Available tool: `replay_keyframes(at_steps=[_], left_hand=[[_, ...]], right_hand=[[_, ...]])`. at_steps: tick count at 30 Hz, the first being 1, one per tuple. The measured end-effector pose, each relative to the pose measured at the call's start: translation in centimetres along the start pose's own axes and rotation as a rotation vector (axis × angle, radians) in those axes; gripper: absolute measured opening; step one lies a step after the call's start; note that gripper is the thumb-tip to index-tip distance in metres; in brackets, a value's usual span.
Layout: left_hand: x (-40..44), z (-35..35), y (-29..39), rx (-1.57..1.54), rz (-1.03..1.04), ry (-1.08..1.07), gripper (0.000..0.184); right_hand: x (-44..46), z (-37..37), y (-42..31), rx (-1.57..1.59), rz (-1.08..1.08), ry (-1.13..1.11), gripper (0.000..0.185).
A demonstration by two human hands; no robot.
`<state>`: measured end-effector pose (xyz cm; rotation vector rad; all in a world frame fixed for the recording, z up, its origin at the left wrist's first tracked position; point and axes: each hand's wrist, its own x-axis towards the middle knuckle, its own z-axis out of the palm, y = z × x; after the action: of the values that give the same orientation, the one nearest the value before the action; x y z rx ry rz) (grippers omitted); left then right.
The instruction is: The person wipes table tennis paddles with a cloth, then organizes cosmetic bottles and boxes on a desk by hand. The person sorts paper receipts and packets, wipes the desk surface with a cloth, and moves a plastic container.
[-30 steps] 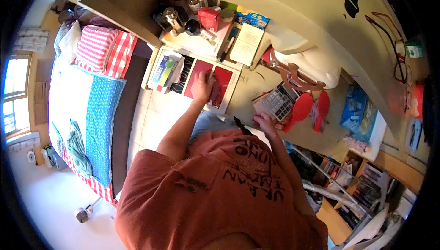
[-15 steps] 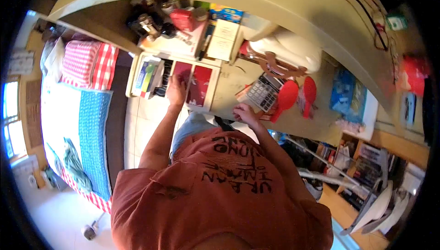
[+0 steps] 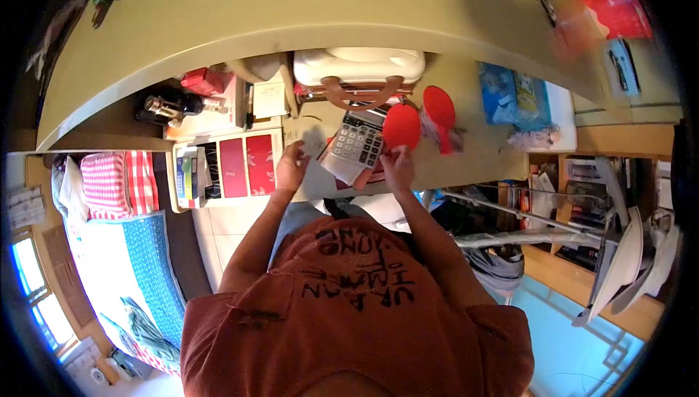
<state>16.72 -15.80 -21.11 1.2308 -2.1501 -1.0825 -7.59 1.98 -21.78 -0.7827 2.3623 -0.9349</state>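
Note:
My left hand point(image 3: 291, 168) is over the desk surface point(image 3: 309, 173), between the drawer tray and the calculator; its fingers are loosely bent and apart, with nothing visible in them. A grey calculator point(image 3: 354, 139) lies tilted on red and pale papers point(image 3: 357, 174). My right hand point(image 3: 398, 168) is at the lower end of a red paddle point(image 3: 401, 126), its fingers closed around what looks like the handle, which they mostly hide. Just right of it lies a second red paddle point(image 3: 438, 108).
Two dark red booklets point(image 3: 234, 168) lie in the cream drawer tray point(image 3: 175, 179). A white case point(image 3: 358, 68) with a brown handle stands behind the calculator. A blue plastic packet point(image 3: 498, 95) lies at the right. The shelf edge point(image 3: 328, 33) overhangs the desk.
My left hand has left the dark red booklets and moved right toward the calculator. My right hand has moved to the lower end of the nearer paddle. The view has turned and shifted right.

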Motion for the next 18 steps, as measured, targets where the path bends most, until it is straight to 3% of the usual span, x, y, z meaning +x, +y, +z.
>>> replay_keyframes(at_steps=[1, 2, 3, 5, 6, 8, 12, 14, 18], left_hand=[[0.4, 1.6, 1.0, -0.019, 0.099, -0.023, 0.042], [0.6, 3.0, 2.0, 0.014, 0.063, -0.096, 0.047], [0.9, 4.0, 3.2, 0.012, 0.075, -0.104, 0.047], [1.4, 5.6, 5.2, 0.135, 0.231, -0.102, 0.052], [1.3, 6.7, 5.1, 0.099, 0.185, -0.146, 0.057], [1.0, 7.5, 5.5, 0.108, 0.200, -0.167, 0.059], [0.5, 6.8, 4.6, 0.081, 0.269, -0.205, 0.065], [0.1, 5.4, 5.5, 0.049, 0.259, -0.224, 0.065], [-0.1, 3.9, 5.7, 0.080, 0.203, -0.330, 0.057]], right_hand=[[0.4, 0.3, 1.8, -0.272, -0.130, 0.341, 0.045], [0.8, 0.3, 3.6, -0.548, -0.256, 0.682, 0.046], [0.8, -0.4, 3.5, -0.550, -0.247, 0.694, 0.046], [0.5, -1.8, 3.4, -0.383, 0.059, 0.215, 0.055], [0.8, -1.7, 4.2, -0.380, 0.071, 0.227, 0.055], [1.8, -0.5, 7.2, -0.146, 0.083, -0.055, 0.051], [1.0, -1.2, 7.0, 0.135, 0.111, 0.113, 0.053], [-1.0, -3.1, 5.3, -0.076, -0.055, 0.233, 0.044], [-0.3, -6.3, 6.2, -0.096, -0.181, 0.389, 0.047]])
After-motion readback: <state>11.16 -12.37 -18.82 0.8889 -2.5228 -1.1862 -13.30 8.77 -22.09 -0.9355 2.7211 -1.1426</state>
